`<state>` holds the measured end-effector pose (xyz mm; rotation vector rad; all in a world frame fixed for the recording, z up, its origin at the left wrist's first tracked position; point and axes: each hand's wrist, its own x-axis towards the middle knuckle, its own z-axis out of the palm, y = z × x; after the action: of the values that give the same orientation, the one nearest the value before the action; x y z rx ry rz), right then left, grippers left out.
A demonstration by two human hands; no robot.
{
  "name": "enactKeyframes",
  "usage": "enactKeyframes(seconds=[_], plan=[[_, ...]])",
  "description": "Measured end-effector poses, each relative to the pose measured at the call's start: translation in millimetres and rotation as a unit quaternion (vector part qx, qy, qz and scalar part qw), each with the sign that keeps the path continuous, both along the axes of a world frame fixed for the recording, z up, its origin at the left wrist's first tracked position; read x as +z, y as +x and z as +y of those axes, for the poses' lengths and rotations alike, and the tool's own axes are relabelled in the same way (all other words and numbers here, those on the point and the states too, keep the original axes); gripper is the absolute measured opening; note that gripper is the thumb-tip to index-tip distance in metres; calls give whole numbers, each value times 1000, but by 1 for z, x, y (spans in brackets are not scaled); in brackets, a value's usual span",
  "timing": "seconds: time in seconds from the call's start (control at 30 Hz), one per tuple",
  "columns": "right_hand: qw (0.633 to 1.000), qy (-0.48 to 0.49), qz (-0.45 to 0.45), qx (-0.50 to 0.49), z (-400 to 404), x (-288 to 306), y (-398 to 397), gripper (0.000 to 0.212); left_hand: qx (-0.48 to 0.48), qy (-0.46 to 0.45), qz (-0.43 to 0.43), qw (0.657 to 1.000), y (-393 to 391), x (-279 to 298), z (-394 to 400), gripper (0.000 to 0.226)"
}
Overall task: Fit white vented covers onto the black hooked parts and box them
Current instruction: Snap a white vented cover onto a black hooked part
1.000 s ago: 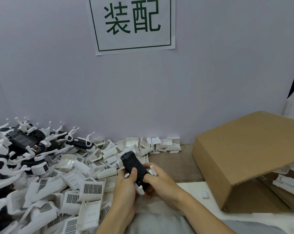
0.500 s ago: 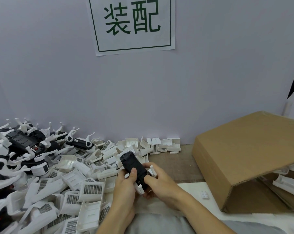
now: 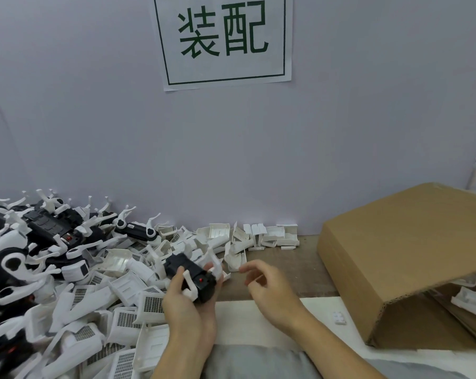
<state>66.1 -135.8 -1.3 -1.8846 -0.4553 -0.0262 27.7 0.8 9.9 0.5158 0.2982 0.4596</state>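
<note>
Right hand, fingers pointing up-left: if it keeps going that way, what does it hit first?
Probably the loose white cover just beyond the right hand's fingertips, then the cover pile. Depth is uncertain.

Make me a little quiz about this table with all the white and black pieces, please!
1. True or false: the right hand grips the black hooked part.
2. Which hand holds that part? A) left hand B) right hand C) both
3. Fill in: the cardboard box lies on the person's ____ side, and the pile of white vented covers on the other.

Key: 1 false; 2 A; 3 right.
</note>
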Motion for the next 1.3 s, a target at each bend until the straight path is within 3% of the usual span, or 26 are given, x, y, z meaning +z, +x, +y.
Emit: enactKeyframes(seconds=[0.17,0.43,0.5,0.67,0.8,1.0,1.13,1.23,1.3], plan=[[966,-208,-126,86,5,-7,-2,46,24,-64,-24,997,-4,6,5,37],[880,-434,-160,104,29,-8,15,40,25,-33,17,999,-2,3,3,28],[892,-409,-169,87,30,-11,18,40,30,-19,17,999,0,2,3,29],[929,-298,-219,21,21,-12,20,16,17,26,33,999,2,-1,2,24],[992,-80,-84,-48,10,-9,20,36,7,87,44,995,4,-2,2,10],[992,24,-22,-119,-11,4,28,28,-29,191,75,978,4,-3,-2,37],[992,46,22,-112,-24,-8,19,20,-67,234,77,967,0,-1,-6,27],[994,54,57,-79,-31,-10,18,16,-35,302,79,950,-1,-3,-7,35],[995,61,55,-65,-33,-6,19,16,-10,339,77,938,0,-6,-7,29]])
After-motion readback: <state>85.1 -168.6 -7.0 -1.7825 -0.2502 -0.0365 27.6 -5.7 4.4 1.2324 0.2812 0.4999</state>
